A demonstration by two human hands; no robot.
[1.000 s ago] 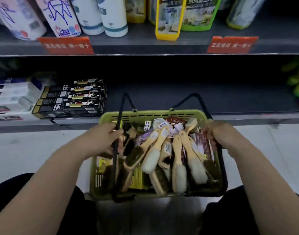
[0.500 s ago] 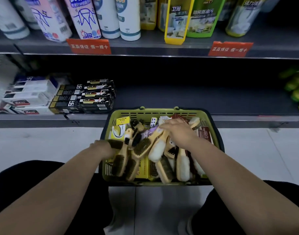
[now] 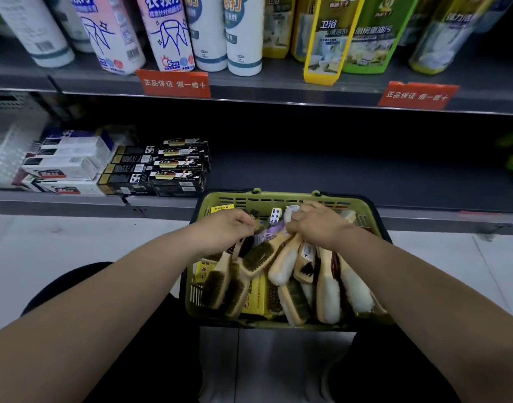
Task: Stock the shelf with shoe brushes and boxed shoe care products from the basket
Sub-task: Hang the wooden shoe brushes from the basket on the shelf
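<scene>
While curled, L+R fingers (image 3: 245, 221) on brushes (image 3: 258, 257).

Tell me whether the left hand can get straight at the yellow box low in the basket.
Probably not cleanly. The yellow box lies under several wooden shoe brushes, with only part of its face showing, and the left hand is among brush handles above it. Those brushes likely need lifting out first.

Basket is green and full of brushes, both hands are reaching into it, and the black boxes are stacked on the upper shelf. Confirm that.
One error: the head view shows the black boxes stacked on the lower shelf, not the upper. The green basket of brushes, with left hand and right hand reaching in, is right.
</scene>
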